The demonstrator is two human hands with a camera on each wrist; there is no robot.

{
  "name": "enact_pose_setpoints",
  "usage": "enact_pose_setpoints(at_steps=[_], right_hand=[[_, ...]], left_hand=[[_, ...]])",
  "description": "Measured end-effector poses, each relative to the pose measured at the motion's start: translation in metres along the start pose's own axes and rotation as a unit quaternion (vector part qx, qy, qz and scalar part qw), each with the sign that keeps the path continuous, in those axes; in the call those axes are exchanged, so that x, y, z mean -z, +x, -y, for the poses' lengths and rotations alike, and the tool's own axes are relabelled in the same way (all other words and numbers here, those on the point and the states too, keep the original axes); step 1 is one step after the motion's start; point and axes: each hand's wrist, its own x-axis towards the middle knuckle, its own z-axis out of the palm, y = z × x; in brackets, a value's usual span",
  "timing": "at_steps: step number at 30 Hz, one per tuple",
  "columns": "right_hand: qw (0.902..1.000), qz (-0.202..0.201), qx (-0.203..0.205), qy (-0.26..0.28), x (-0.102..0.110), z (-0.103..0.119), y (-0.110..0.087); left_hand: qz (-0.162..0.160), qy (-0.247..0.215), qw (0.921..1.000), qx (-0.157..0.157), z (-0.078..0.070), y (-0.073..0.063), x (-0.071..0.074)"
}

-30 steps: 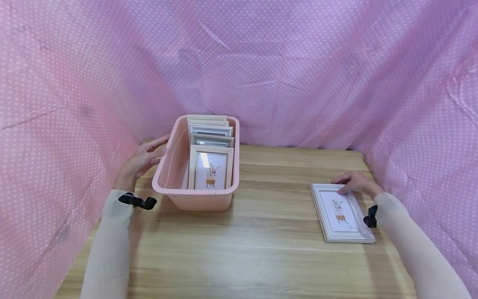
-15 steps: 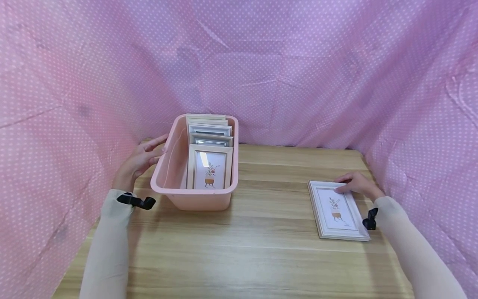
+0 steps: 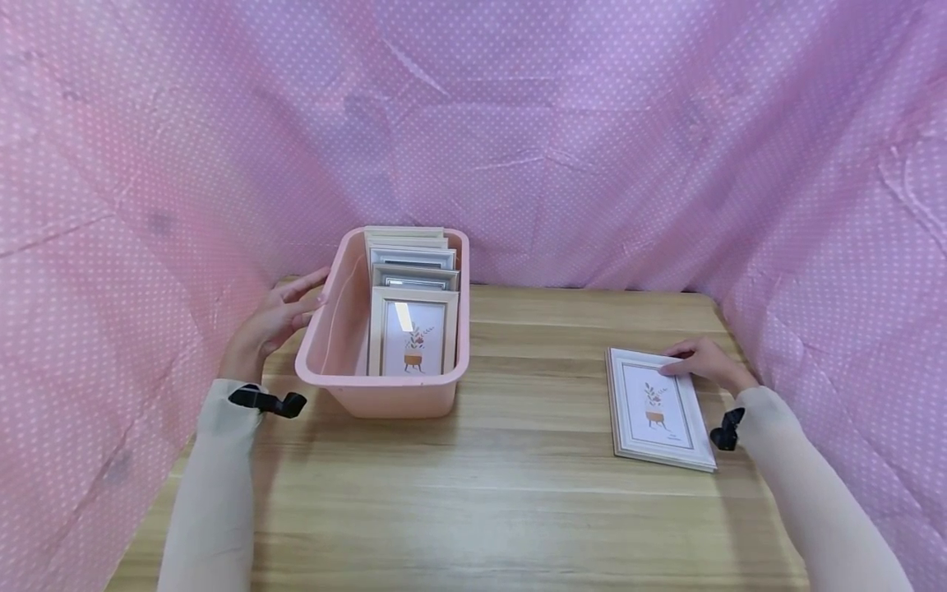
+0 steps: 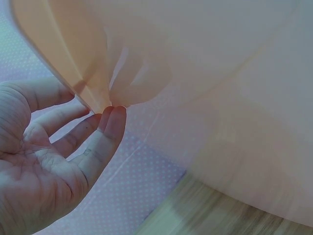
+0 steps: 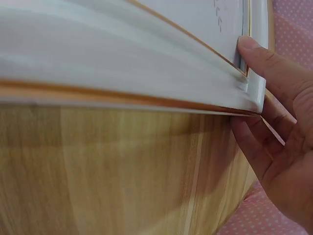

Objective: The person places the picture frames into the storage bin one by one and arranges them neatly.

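A white picture frame [image 3: 638, 427] with a potted-plant print lies face up at the right of the table. My right hand [image 3: 706, 363] pinches its far right corner, thumb on the face and fingers underneath, as the right wrist view shows with the thumb [image 5: 266, 61] over the border. At the left stands a pink plastic bin [image 3: 399, 400], several frames leaning in a row along its right side; the frontmost cream frame [image 3: 377, 329] bears a similar plant print. My left hand [image 3: 274, 321] touches the bin's outer left side near the rim with extended fingers.
The wooden table [image 3: 518, 493] spans between bin and white frame. Pink dotted cloth [image 3: 547, 164] hangs at the back and both sides. Inside the bin, an open strip runs along its left wall. A black wrist mount [image 3: 268, 400] sits on each sleeve.
The white frame has shifted left and slightly away from me, turning a little, with my right hand on its corner. The left hand stays at the bin.
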Motion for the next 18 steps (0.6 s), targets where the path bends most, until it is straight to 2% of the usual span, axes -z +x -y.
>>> enact_pose_setpoints(at_steps=[9,18], right_hand=[[0.9996,0.012,-0.023,-0.007,-0.0005,-0.0001,0.0016],[0.9998,0.005,-0.019,-0.004,0.0001,-0.0029,0.0002]], left_hand=[[0.003,-0.004,1.0,-0.001,0.0005,-0.0005,0.0003],[0.007,-0.001,1.0,-0.003,-0.0002,-0.0001,-0.0004]])
